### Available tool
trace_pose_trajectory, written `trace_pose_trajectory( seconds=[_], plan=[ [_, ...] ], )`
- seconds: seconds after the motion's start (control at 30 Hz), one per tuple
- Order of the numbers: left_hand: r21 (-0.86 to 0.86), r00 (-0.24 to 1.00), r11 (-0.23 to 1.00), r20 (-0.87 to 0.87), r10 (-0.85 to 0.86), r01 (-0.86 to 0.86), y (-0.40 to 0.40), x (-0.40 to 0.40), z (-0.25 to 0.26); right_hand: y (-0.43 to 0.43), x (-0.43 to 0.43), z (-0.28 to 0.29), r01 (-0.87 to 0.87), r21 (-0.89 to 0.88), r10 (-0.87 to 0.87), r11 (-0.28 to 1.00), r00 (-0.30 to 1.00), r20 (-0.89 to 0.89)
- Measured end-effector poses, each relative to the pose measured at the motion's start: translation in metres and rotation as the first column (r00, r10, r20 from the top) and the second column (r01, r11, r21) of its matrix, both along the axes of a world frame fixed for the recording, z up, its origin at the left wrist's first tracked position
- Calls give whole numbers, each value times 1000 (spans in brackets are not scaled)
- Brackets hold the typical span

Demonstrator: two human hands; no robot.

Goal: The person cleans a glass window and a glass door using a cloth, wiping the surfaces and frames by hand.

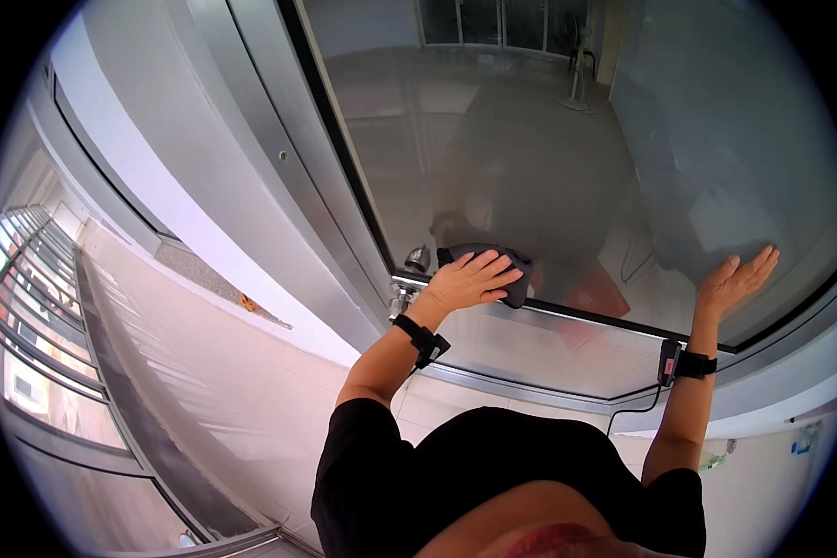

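My left hand (pixel 469 280) lies spread over a dark grey cloth (pixel 517 287), pressing it to the glass pane (pixel 502 160) of a metal-framed door or window. The cloth sits just above the black lower edge of this pane. Close to my left wrist, a shiny metal door handle or lock (pixel 413 268) sticks out at the frame. Over at the right side of the glass is my right hand (pixel 736 280), empty, fingers extended and thumb raised. Whether its edge touches the pane I cannot tell. Both wrists wear black straps with small devices.
A wide aluminium frame (pixel 279 153) borders the glass on the left. Through the pane show a tiled floor, a standing fan (pixel 579 77) and a reddish-orange shape (pixel 600 293). Metal railings (pixel 38 307) stand far left. A cable (pixel 635 411) hangs from my right wrist device.
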State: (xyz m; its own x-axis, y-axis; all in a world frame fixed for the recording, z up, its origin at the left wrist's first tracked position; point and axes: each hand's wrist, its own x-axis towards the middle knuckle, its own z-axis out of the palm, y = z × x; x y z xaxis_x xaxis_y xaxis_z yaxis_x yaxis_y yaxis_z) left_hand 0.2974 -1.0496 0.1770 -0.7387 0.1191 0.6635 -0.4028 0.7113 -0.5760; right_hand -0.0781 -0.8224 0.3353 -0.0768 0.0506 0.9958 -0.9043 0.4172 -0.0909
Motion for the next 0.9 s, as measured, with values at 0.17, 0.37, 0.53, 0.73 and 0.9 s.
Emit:
trace_pose_trajectory(
  seconds=[0.17,0.37,0.53,0.73,0.9],
  plan=[
    [104,983,994,-174,62,-44,-20,27,30,5,0,-1,15,36,-18,999,998,59],
    [189,849,981,-513,126,-32,-23,34,187,30,12,-14,-80,172,47,982,981,187],
    [139,756,990,-645,115,-32,-30,22,303,77,52,-76,-378,244,254,893,872,419],
    [11,666,1000,-746,13,-7,-18,-28,400,147,77,-158,-666,80,359,742,494,792],
    [-120,775,991,-620,-127,66,40,-111,389,191,76,-180,-710,164,117,685,330,937]
  ],
)
